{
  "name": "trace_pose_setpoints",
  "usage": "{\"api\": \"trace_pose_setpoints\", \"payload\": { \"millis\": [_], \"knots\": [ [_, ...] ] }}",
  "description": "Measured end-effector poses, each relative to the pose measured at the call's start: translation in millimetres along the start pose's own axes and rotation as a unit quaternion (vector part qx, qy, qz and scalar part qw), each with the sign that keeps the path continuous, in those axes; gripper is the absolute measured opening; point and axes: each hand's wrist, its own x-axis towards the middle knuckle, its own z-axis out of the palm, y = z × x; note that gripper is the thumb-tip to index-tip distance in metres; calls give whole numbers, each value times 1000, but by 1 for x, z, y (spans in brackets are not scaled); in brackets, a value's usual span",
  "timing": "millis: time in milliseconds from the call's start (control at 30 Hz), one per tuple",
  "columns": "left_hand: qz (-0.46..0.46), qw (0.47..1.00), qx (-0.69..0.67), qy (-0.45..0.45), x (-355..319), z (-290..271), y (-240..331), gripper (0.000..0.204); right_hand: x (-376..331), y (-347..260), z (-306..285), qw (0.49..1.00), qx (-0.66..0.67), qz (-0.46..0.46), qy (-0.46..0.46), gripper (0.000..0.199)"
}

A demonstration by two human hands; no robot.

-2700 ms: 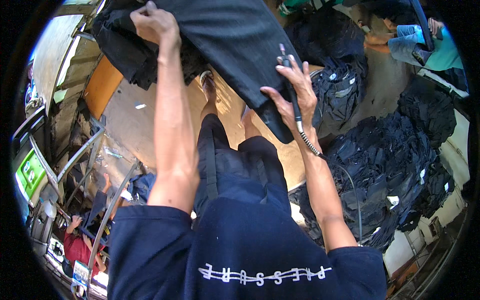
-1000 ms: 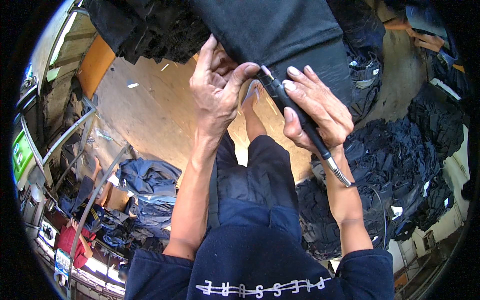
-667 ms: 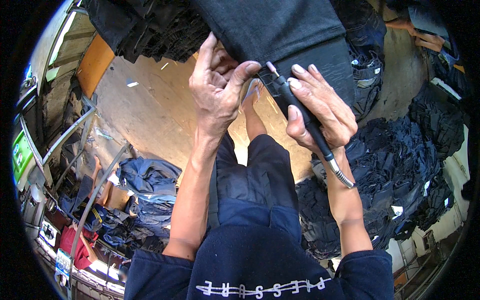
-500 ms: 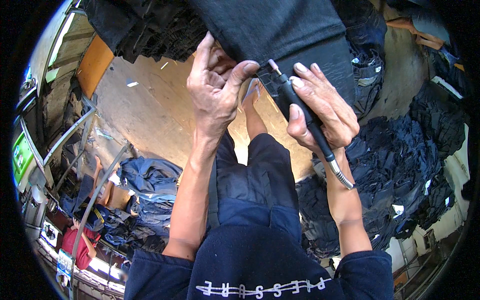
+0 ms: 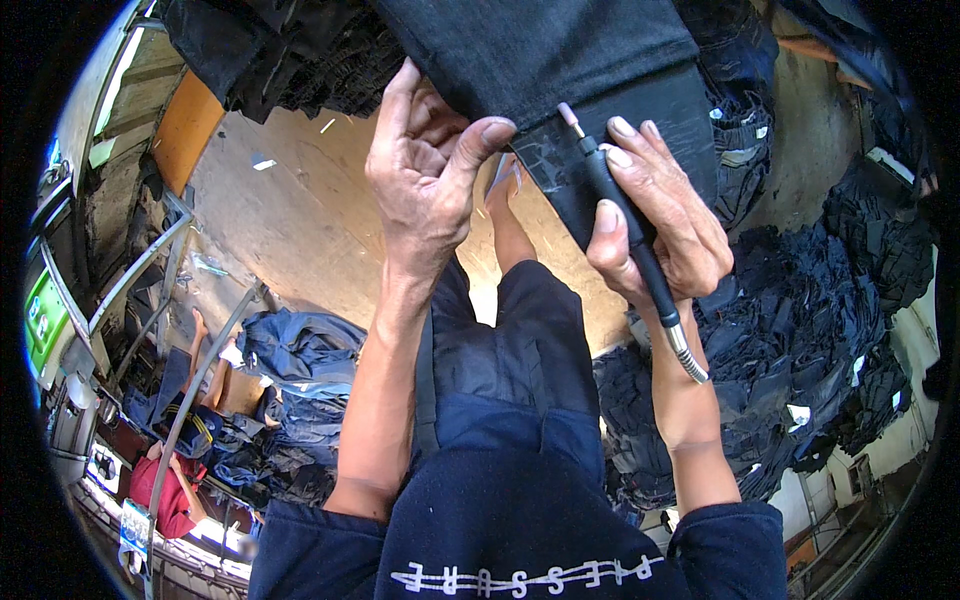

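One hand, the right (image 5: 680,225), grips a black pen-shaped tool (image 5: 604,180) over a dark garment (image 5: 570,50); the left hand (image 5: 425,175), half open, seems to touch the garment's edge. Dark cloth heaps (image 5: 780,340) lie right of brown floor (image 5: 290,215). The tool's pinkish tip (image 5: 568,114) has shifted right, away from the left thumb.

Right hand with pen-shaped tool over dark garment; left hand at the garment edge.
The right hand (image 5: 675,215) grips the black pen-shaped tool (image 5: 603,175), its pinkish tip (image 5: 568,114) directed far and slightly left, beside a crease in the dark garment (image 5: 560,50). A metal spring sleeve (image 5: 690,362) covers the tool's near end. The left hand (image 5: 425,180) is at the garment's left edge, thumb extended right; its grip is unclear. A dark garment heap (image 5: 800,320) lies right; blue garments (image 5: 300,345) lie left.
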Motion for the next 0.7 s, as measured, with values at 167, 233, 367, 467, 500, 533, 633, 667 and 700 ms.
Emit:
{"api": "trace_pose_setpoints", "payload": {
  "millis": [167,233,367,467,500,533,633,667,700],
  "knots": [
    [10,1000,15,-2,1,0,-1,76,-1,1,1,1000,-1,8,14,35],
    [7,1000,6,-1,1,0,-1,75,-2,1,0,1000,-4,12,14,35],
    [-9,1000,-11,1,1,-1,0,76,-3,3,0,1000,-8,14,26,36],
    [-7,1000,-4,-3,0,-1,-1,76,-4,4,1,999,-9,14,31,36],
    [-1,1000,-10,-2,0,-1,-1,76,-4,4,0,999,-13,17,32,35],
    [5,1000,-11,1,0,-1,-2,76,-4,3,0,999,-16,21,33,35],
    [11,1000,-16,5,0,0,-5,77,-4,2,1,998,-26,34,47,35],
    [11,1000,-17,5,0,0,-5,77,-4,2,1,998,-29,43,48,35],
    [12,1000,-14,4,0,-1,-6,77,-4,1,0,997,-32,52,49,34]
  ]
}}
